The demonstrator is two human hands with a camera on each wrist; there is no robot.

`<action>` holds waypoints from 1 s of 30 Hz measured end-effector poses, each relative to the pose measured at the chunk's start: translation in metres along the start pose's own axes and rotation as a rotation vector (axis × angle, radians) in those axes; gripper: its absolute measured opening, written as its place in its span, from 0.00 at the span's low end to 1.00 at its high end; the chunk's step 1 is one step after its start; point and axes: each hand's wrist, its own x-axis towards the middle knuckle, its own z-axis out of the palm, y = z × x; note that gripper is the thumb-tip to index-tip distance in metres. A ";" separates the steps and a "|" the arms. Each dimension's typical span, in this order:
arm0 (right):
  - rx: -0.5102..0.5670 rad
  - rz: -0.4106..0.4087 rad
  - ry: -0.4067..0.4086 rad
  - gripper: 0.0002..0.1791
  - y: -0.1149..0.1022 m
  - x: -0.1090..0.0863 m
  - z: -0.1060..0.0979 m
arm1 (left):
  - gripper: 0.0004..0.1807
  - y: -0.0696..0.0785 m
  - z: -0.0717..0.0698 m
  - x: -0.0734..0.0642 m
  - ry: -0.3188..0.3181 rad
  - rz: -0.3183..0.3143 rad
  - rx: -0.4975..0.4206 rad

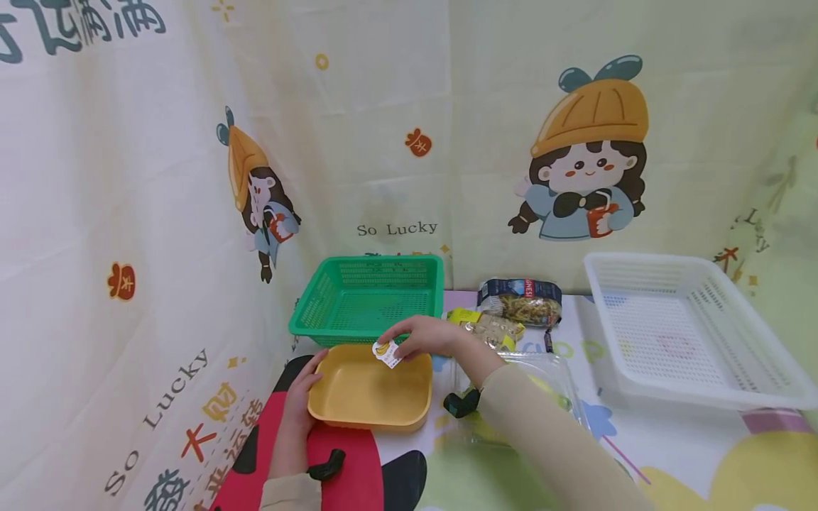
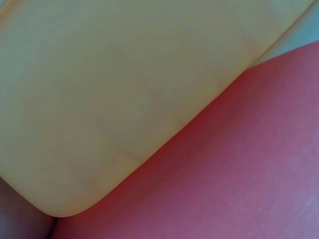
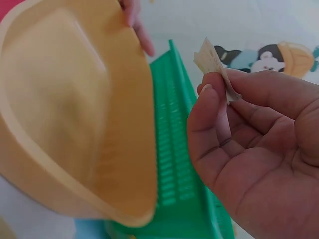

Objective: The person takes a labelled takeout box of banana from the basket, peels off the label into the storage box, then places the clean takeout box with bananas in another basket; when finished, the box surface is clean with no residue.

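A yellow plastic tub, with nothing inside it, stands in front of the green basket. My left hand grips it by its left side, with fingertips at the rim; the left wrist view is mostly filled by the tub's wall. Over the tub's far right corner, my right hand pinches a small white paper sticker with a banana picture between thumb and fingers. Seen edge-on in the right wrist view, the sticker looks bent.
Behind the tub is a green mesh basket. To the right lie a bag of pasta, a yellow-trimmed packet and a clear plastic box with yellow-green contents, partly under my right forearm. A white basket stands far right.
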 end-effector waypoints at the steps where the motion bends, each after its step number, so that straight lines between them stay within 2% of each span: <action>1: -0.008 0.000 0.000 0.19 0.002 0.004 0.002 | 0.28 0.000 0.000 0.000 -0.005 0.000 -0.007; 10: -0.067 0.019 -0.030 0.18 0.010 0.028 0.018 | 0.28 -0.002 0.000 0.000 0.001 0.033 0.024; 18: -0.047 0.056 -0.048 0.18 0.018 0.039 0.031 | 0.27 -0.003 0.000 0.002 0.022 0.011 0.028; 25: -0.028 0.080 -0.037 0.18 0.025 0.049 0.038 | 0.28 -0.002 0.002 0.001 0.000 0.010 0.034; 30: -0.014 0.062 -0.026 0.18 0.028 0.057 0.045 | 0.28 -0.002 0.001 0.000 -0.009 0.020 0.023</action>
